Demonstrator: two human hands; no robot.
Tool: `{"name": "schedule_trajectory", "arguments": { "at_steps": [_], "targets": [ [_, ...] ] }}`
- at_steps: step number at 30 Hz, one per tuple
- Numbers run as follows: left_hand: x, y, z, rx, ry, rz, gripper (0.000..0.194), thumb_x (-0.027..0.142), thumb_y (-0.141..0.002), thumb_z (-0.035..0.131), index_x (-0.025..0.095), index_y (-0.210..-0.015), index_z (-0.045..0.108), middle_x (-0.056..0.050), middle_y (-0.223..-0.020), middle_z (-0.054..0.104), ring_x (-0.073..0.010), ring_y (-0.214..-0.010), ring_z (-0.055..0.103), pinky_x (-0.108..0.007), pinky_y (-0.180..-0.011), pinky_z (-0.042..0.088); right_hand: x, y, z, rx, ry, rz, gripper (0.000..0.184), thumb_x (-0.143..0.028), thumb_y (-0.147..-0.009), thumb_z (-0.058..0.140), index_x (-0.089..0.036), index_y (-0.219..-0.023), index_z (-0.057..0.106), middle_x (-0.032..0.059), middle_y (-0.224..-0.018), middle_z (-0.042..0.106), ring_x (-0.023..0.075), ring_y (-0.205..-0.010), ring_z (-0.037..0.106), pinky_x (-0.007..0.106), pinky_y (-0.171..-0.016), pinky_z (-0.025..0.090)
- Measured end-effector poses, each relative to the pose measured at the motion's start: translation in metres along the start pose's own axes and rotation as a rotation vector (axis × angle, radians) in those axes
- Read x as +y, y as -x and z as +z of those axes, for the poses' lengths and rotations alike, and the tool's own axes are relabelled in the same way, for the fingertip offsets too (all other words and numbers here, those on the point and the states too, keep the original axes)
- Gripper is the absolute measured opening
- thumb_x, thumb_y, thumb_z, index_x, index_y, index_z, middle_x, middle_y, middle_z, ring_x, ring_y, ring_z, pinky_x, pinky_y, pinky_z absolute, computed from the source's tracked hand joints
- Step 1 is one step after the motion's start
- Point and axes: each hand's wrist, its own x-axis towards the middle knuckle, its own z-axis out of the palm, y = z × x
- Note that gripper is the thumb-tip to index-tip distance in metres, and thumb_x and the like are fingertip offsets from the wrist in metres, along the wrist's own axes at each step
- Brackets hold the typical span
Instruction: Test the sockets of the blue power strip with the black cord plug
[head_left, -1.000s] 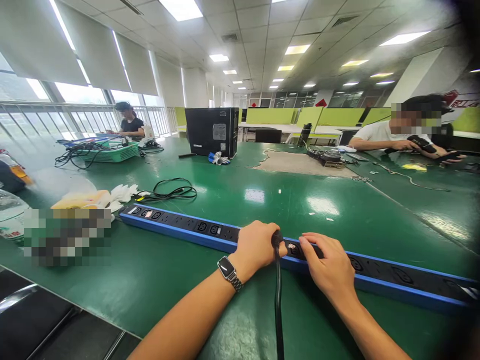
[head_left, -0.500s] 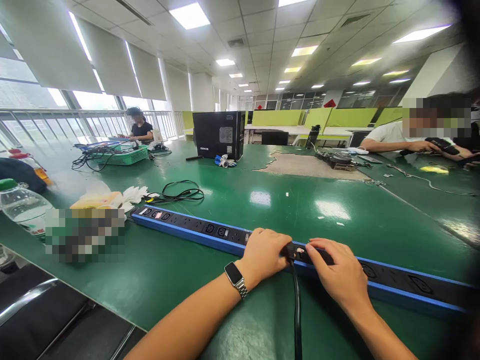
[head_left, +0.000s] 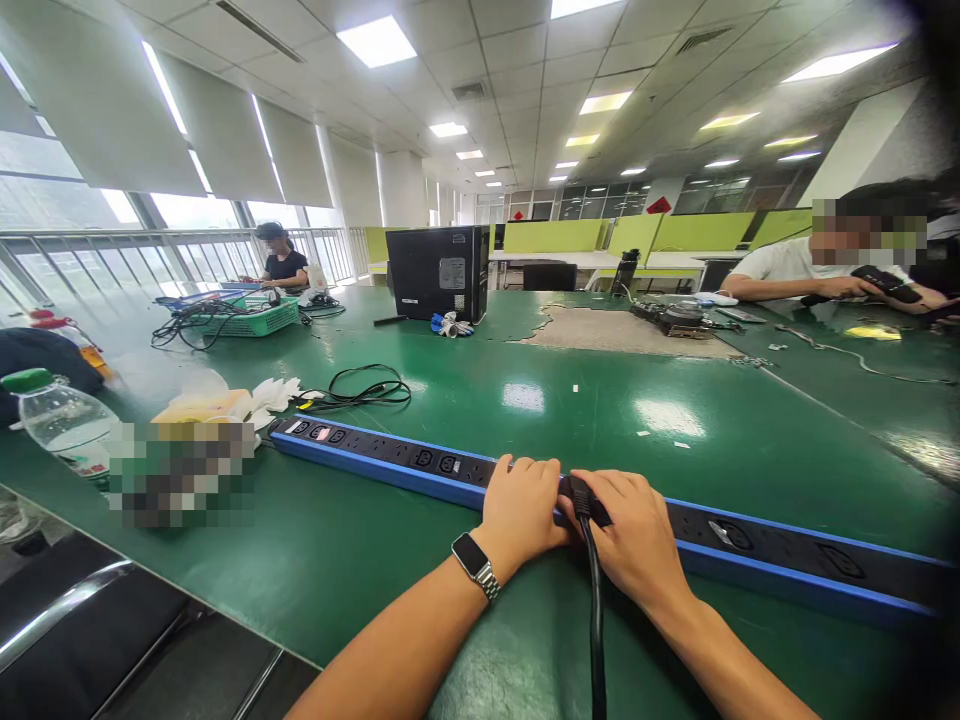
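A long power strip (head_left: 390,465) with a blue body and black socket face lies across the green table. Wrapped over the near middle of it is my left hand (head_left: 523,510), closed on its edges, with a watch on the wrist. Close beside, the fingers of my right hand (head_left: 634,530) are around a black power plug (head_left: 580,492) at the strip's face. From that plug a thick black cable (head_left: 596,620) hangs down toward me. The fingers hide how far the plug sits in a socket.
At the left are a clear bottle (head_left: 60,420) with a green cap, a tissue pack (head_left: 206,405) and a coiled black cable (head_left: 375,385). Further back stand a green basket (head_left: 262,318) and a black computer case (head_left: 427,275). Two people sit at the far left and right.
My right hand has shifted left along the strip and closed around the plug. My left hand has let go of the plug and now grips the strip beside it.
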Motion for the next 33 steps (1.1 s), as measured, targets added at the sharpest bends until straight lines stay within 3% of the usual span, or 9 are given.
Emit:
{"name": "schedule_trajectory", "arguments": {
  "at_steps": [3,6,8,10,14,17,21,26,33],
  "targets": [
    [0.000,-0.002,0.000,-0.004,0.018,-0.004,0.066,0.059,-0.072,0.069,0.018,-0.121,0.052,-0.010,-0.116,0.068,-0.0279,-0.109,0.060,-0.047,-0.103,0.038,-0.002,-0.010,-0.018,0.243,-0.092,0.121,0.032,-0.045,-0.090,0.052,-0.018,-0.103,0.064,0.0091,-0.097,0.068,0.0238,-0.091,0.059,0.039,-0.084,0.045],
    [-0.001,-0.002,-0.001,-0.002,0.044,0.005,0.071,0.060,-0.067,0.075,0.018,-0.120,0.054,-0.010,-0.118,0.067,-0.0292,-0.111,0.059,-0.048,-0.103,0.038,0.010,-0.010,-0.044,0.468,-0.123,0.396,0.036,-0.047,-0.087,0.051,-0.018,-0.103,0.065,0.0101,-0.098,0.068,0.0242,-0.090,0.062,0.037,-0.083,0.046],
    [-0.001,-0.002,-0.001,-0.001,0.057,0.006,0.072,0.059,-0.066,0.076,0.017,-0.121,0.053,-0.011,-0.120,0.067,-0.0298,-0.113,0.058,-0.049,-0.104,0.036,0.029,-0.002,-0.059,0.437,-0.105,0.547,0.038,-0.050,-0.082,0.054,-0.019,-0.099,0.067,0.0090,-0.092,0.069,0.0246,-0.083,0.063,0.037,-0.077,0.047],
    [-0.002,-0.002,0.000,-0.005,0.066,0.007,0.074,0.058,-0.066,0.077,0.017,-0.122,0.053,-0.012,-0.121,0.066,-0.0302,-0.113,0.058,-0.050,-0.105,0.035,0.050,0.011,-0.068,0.331,-0.076,0.607,0.039,-0.052,-0.076,0.056,-0.020,-0.094,0.069,0.0079,-0.087,0.070,0.0250,-0.078,0.063,0.037,-0.074,0.047],
    [-0.001,-0.002,-0.001,-0.019,0.062,0.001,0.076,0.057,-0.065,0.078,0.018,-0.124,0.052,-0.011,-0.122,0.066,-0.0299,-0.114,0.057,-0.049,-0.106,0.034,0.073,0.031,-0.070,0.175,-0.032,0.522,0.037,-0.051,-0.077,0.053,-0.023,-0.092,0.070,0.0066,-0.092,0.072,0.0258,-0.085,0.063,0.038,-0.079,0.047],
    [-0.001,-0.002,-0.002,-0.024,0.055,-0.003,0.076,0.058,-0.065,0.078,0.018,-0.124,0.053,-0.011,-0.123,0.066,-0.0296,-0.115,0.057,-0.049,-0.105,0.034,0.068,0.035,-0.064,0.078,0.044,0.423,0.035,-0.048,-0.081,0.050,-0.024,-0.097,0.069,0.0054,-0.094,0.072,0.0249,-0.086,0.062,0.039,-0.081,0.046],
    [-0.001,-0.001,-0.002,-0.016,0.048,0.006,0.075,0.058,-0.067,0.077,0.017,-0.125,0.052,-0.011,-0.122,0.066,-0.0296,-0.114,0.057,-0.049,-0.104,0.036,0.057,0.035,-0.064,0.047,0.206,0.323,0.033,-0.045,-0.086,0.048,-0.024,-0.102,0.067,0.0051,-0.095,0.071,0.0244,-0.087,0.060,0.039,-0.080,0.045],
    [-0.001,-0.001,0.000,0.002,0.038,0.018,0.072,0.056,-0.069,0.075,0.018,-0.126,0.051,-0.011,-0.123,0.065,-0.0299,-0.115,0.057,-0.049,-0.104,0.036,0.059,0.041,-0.064,-0.004,0.241,0.166,0.032,-0.043,-0.090,0.048,-0.022,-0.106,0.066,0.0054,-0.090,0.067,0.0214,-0.081,0.060,0.036,-0.077,0.045],
    [-0.003,0.001,-0.002,0.032,0.065,0.035,0.078,0.060,-0.070,0.072,0.019,-0.132,0.048,-0.012,-0.127,0.063,-0.0293,-0.118,0.056,-0.049,-0.106,0.035,0.056,0.046,-0.054,0.078,0.151,0.305,0.035,-0.048,-0.088,0.050,-0.023,-0.107,0.065,0.0069,-0.098,0.069,0.0255,-0.091,0.059,0.040,-0.079,0.044]
  ]
}}
